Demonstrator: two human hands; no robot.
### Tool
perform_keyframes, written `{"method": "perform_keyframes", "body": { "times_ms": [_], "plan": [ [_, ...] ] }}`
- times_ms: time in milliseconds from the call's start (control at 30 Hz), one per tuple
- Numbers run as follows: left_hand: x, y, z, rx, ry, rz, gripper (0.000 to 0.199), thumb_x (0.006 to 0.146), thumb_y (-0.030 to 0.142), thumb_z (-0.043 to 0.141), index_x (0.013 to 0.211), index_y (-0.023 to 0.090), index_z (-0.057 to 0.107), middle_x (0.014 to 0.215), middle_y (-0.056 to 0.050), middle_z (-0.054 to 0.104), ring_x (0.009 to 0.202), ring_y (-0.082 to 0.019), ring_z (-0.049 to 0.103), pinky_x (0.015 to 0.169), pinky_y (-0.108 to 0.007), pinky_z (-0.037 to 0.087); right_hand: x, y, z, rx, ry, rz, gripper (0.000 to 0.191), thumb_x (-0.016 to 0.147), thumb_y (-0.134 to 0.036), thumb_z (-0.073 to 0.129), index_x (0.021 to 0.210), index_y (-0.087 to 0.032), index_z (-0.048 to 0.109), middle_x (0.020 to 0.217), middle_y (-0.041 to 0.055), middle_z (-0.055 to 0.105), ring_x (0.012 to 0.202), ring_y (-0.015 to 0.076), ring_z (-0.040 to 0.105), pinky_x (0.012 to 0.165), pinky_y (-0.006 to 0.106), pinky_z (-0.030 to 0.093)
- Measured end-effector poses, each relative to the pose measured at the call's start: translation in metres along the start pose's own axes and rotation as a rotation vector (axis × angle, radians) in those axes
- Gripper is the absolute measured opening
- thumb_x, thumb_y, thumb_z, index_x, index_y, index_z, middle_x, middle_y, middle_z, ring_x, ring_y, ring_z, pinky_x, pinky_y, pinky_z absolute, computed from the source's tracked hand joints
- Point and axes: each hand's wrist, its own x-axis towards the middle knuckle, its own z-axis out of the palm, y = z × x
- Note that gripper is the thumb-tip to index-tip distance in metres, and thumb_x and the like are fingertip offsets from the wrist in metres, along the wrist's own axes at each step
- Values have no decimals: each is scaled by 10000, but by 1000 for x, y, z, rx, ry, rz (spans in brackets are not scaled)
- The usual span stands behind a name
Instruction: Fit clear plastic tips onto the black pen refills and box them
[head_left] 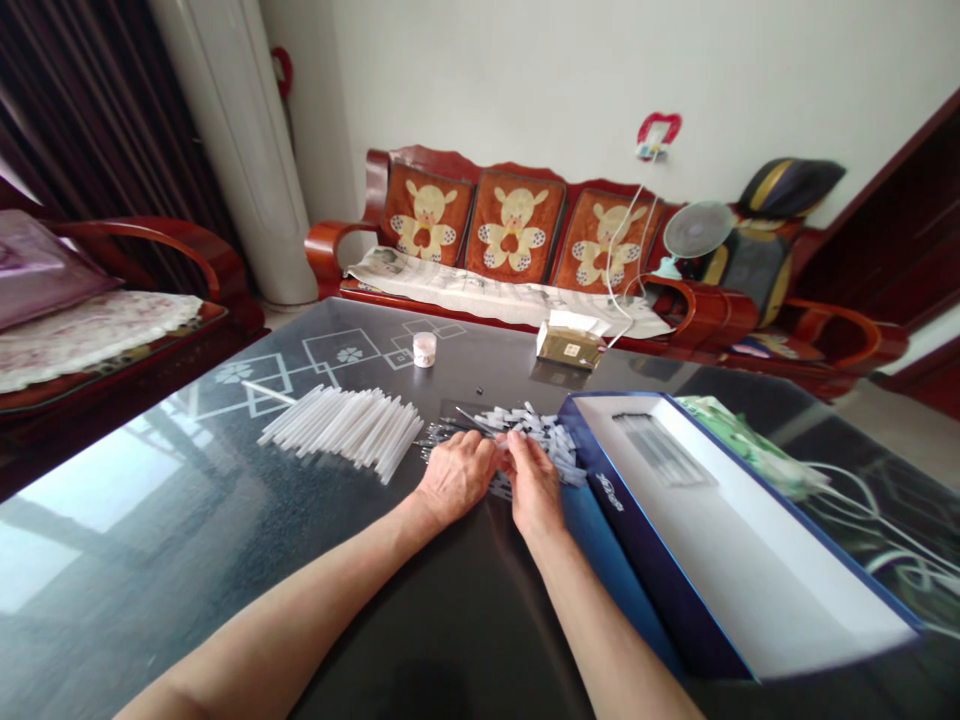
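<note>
My left hand (461, 472) and my right hand (534, 488) meet fingertip to fingertip above the dark table. Both are closed in a pinch. A small whitish plastic piece seems to be between the fingertips, mostly hidden by them. Just beyond my left hand lie thin dark rods with light tips (439, 434), partly covered by it. Small translucent white plastic pieces (553, 440) are heaped beside and behind my right hand. To the left, many translucent white tubes (341, 428) lie side by side in a loose row.
An open blue box (750, 560) with white inside stands at right, holding a row of slim dark-tipped sticks (664, 450). Farther back are a small white jar (424, 350) and a tissue box (570, 342). A green packet (750, 440) and white cables (892, 520) lie beyond the box.
</note>
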Motion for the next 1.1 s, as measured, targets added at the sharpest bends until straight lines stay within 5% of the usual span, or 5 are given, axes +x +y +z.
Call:
{"method": "perform_keyframes", "body": {
  "times_ms": [233, 633, 767, 900, 1100],
  "plan": [
    [5, 0, -3, -569, -128, -117, 396, 949, 377, 400, 744, 153, 654, 594, -13, 584, 545, -108, 540, 551, -214, 368, 2, -6, 1, 111, -28, 39, 258, 618, -402, 795, 704, -204, 652, 689, -21, 690, 640, 122, 612, 602, 248, 473],
    [13, -6, -10, -1768, -633, -508, 386, 746, 534, 638, 740, 160, 544, 472, 92, 361, 361, -38, 283, 363, -183, 236, 12, -28, -6, 130, -100, -6, 309, 692, -523, 727, 763, -242, 621, 757, -13, 697, 702, 153, 654, 691, 322, 545],
    [17, -13, -6, -1685, -390, -491, 419, 755, 570, 614, 747, 154, 560, 475, 88, 375, 371, -41, 294, 376, -190, 242, 45, -59, -18, -121, -57, -65, 344, 704, -514, 702, 894, -233, 644, 906, 36, 724, 894, 201, 681, 777, 353, 535],
    [19, -24, 9, -1405, -158, -449, 505, 771, 641, 551, 762, 138, 601, 478, 68, 430, 399, -51, 345, 404, -197, 256, 76, -81, -26, -970, -40, -371, 248, 749, -344, 629, 929, -184, 690, 919, 83, 718, 918, 232, 663, 833, 362, 484],
    [18, -34, 21, -1262, -56, -415, 499, 828, 620, 487, 780, 141, 621, 511, 60, 459, 437, -57, 373, 449, -201, 303, 93, -68, -30, -1596, -126, -562, 166, 698, -178, 623, 849, -221, 677, 655, 38, 676, 733, 208, 647, 694, 310, 463]
  ]
}}
